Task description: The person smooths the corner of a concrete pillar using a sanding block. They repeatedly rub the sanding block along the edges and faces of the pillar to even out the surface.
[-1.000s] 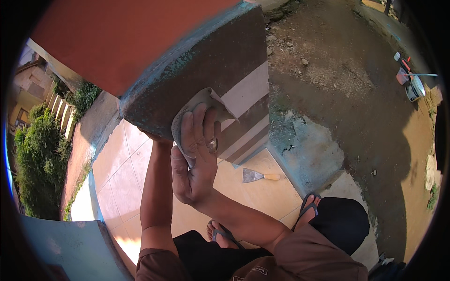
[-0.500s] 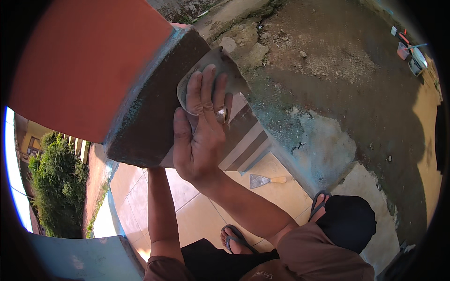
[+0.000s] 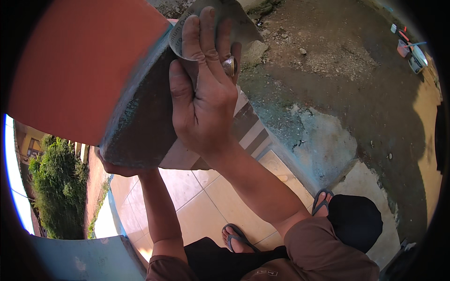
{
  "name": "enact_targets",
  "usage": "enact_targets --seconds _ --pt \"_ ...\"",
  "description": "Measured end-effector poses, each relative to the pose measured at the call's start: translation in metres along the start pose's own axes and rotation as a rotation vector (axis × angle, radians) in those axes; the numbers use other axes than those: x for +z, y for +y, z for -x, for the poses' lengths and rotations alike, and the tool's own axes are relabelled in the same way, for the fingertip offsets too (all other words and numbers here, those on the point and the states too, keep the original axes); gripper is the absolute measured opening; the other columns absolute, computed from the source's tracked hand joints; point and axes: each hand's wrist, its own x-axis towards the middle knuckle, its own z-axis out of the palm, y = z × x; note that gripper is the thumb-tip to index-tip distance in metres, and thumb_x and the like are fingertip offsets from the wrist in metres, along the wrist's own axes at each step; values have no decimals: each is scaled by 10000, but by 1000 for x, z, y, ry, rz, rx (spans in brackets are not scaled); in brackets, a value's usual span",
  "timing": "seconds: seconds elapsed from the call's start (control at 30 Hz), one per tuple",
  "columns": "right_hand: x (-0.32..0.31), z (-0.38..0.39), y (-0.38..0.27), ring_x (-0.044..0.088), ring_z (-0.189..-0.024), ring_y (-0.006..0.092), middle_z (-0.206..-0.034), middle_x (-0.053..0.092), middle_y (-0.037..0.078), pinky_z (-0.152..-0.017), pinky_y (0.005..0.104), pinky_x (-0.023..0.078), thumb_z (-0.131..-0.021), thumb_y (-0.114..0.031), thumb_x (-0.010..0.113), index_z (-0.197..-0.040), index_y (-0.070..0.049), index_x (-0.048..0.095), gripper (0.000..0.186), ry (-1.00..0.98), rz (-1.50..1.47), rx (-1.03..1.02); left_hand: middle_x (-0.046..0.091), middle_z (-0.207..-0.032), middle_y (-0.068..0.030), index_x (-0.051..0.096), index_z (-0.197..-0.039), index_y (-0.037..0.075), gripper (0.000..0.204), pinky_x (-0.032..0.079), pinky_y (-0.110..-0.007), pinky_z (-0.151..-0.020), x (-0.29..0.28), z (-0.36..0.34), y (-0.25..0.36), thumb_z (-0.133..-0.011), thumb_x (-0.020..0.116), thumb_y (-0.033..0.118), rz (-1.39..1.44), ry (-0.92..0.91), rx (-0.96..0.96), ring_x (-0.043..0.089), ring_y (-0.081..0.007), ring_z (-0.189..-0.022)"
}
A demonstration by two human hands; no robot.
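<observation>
A grey-brown sheet of sandpaper (image 3: 243, 23) lies under my right hand (image 3: 205, 84), its left edge curling up beside the fingers. With the fingers stretched along it, the hand presses the sheet to the dark brown face of a painted wall block (image 3: 145, 117), near its upper end. A ring is on one finger. My left hand (image 3: 119, 169) is against the block's lower left corner; most of its fingers are hidden behind the block.
Below is a tiled floor (image 3: 201, 206) where my sandalled feet stand. A scraper's wooden handle (image 3: 282, 178) shows past my right forearm. Buckets (image 3: 415, 61) stand on bare ground at far right. A red-orange wall surface (image 3: 89, 70) fills the upper left; a bush (image 3: 56, 187) is beyond.
My right hand has slid up the brown face with the sandpaper. My left hand has come into sight at the lower corner. The scraper's blade is now hidden behind my right forearm.
</observation>
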Motion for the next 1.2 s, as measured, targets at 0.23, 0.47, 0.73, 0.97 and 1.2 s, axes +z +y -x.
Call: enact_targets --seconds 0.23,0.47,0.73,0.97,1.2 --pt "-21 78 23 269 -1453 421 -1516 395 222 -1158 577 131 -935 -109 535 -1434 -25 482 509 -110 128 -17 561 -1208 -190 475 -1296 -50 467 531 -370 -888 2 4 -5 -1020 458 327 323 -25 -217 607 -257 -1085" --pt "-8 7 23 356 -1397 396 -1479 435 199 -1132 525 210 -950 -187 514 -1406 -23 503 485 -32 17 -53 488 -1361 -149 436 -1390 9 559 485 -412 -977 14 9 8 -1020 233 375 113 22 -315 528 -258 -1229" --pt "-44 4 38 531 -798 132 -881 574 68 -720 288 446 -994 -351 557 -854 33 598 412 802 -267 693 502 -1445 -116 523 -1399 119 482 129 -508 -1202 30 -44 90 -970 372 276 413 -35 270 301 -291 -1447" --pt "-52 56 48 556 -886 182 -987 587 96 -837 306 446 -981 -354 575 -1019 74 584 430 713 -283 991 448 -1514 36 596 -1358 253 464 -87 -525 -1206 -4 -41 138 -911 475 283 -803 -827 827 314 -207 -1453" --pt "-65 19 45 543 -880 155 -972 587 76 -790 303 434 -973 -345 588 -989 49 587 394 883 -289 979 409 -1537 76 504 -1441 221 565 89 -464 -1222 55 -63 171 -887 555 320 -730 -919 830 362 -123 -1418"
